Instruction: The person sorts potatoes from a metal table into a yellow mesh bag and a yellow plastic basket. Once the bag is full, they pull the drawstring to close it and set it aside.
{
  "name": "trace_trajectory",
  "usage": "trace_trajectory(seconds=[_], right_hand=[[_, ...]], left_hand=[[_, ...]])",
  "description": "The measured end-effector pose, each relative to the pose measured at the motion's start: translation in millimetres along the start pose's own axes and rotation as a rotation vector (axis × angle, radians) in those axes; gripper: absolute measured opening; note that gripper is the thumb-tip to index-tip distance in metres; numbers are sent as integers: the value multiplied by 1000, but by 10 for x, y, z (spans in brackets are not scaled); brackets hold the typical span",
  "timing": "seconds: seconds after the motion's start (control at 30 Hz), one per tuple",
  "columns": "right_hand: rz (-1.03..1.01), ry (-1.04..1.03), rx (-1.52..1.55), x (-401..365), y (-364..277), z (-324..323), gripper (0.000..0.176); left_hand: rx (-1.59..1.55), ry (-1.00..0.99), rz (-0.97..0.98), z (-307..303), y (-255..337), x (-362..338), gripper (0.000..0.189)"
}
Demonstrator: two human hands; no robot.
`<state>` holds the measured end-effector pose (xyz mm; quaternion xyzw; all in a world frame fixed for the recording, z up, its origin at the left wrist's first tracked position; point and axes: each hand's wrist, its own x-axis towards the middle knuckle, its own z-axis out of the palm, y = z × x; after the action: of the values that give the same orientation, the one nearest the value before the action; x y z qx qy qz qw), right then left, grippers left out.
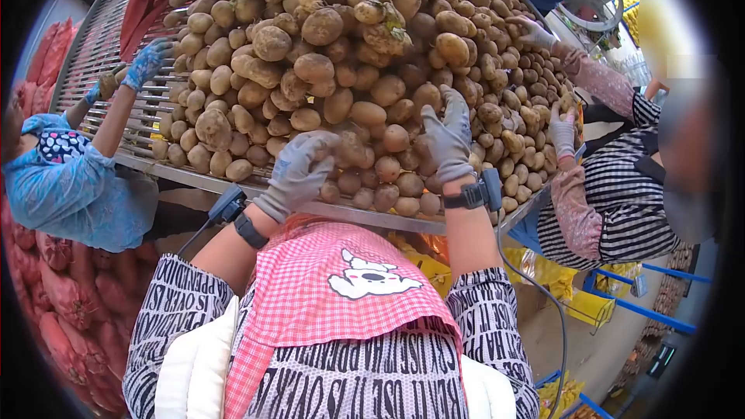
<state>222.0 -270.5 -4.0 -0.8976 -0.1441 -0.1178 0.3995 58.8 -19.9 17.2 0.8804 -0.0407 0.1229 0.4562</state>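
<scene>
Red mesh sacks (70, 295) line the left, where a co-worker's blue glove (147, 62) reaches onto the slatted table (93, 54). At the near edge of the potatoes (310, 70), the grey-gloved left hand (299, 174) cups over the heap, grip unclear; the right hand (448, 140) lies spread on it, grasping nothing. A co-worker in stripes (613, 202) sorts at right.

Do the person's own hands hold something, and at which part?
The left hand curls over a potato from its near side; a firm grip cannot be told. The right hand lies flat on the pile, holding nothing.
</scene>
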Motion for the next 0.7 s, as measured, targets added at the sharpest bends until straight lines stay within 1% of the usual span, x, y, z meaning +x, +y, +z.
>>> trace_trajectory(seconds=[0.03, 0.1, 0.13, 0.2, 0.23, 0.3, 0.33, 0.37, 0.43, 0.47, 0.5, 0.57, 0.6, 0.63, 0.7], right_hand=[[-9, -17, -81, 128, 86, 123, 56], [115, -164, -88, 257, 128, 312, 60], [93, -176, -80, 297, 119, 354, 60], [233, -159, -116, 293, 34, 320, 60], [213, -164, -114, 287, 75, 300, 60], [186, -134, 29, 266, 219, 266, 59], [281, -107, 199, 246, 256, 251, 58], [377, -82, 368, 208, 286, 215, 58], [517, 22, 761, 55, 462, 176, 48], [565, 95, 1006, -10, 521, 130, 43], [615, 165, 1252, -75, 591, 89, 40], [772, 26, 1671, -178, 940, -13, 39], [817, 13, 1661, -160, 665, -147, 36], [815, 8, 1662, -125, 379, -216, 36], [883, 119, 1621, -13, -46, -212, 38]], left_hand=[[10, 28, -13, 21, 41, 67, 29], [201, -91, 182, 88, 154, 212, 37], [212, -70, 172, 171, 129, 237, 37], [437, -183, 288, 392, -10, 258, 36], [444, -164, 282, 446, -79, 277, 36], [427, -334, 180, 475, -167, 335, 32], [324, -254, 193, 493, -233, 338, 26], [331, -234, 190, 430, -212, 343, 26], [-78, -124, -69, 181, -61, 344, 21], [-289, -13, -315, 54, 92, 316, 23], [-282, 2, -313, -74, 45, 318, 23], [-1055, 144, -590, -437, -143, 317, 28], [-1047, 228, -497, -642, -242, 358, 31], [-1037, 307, -405, -832, -321, 439, 34], [-708, 429, -386, -1164, -296, 698, 47]])
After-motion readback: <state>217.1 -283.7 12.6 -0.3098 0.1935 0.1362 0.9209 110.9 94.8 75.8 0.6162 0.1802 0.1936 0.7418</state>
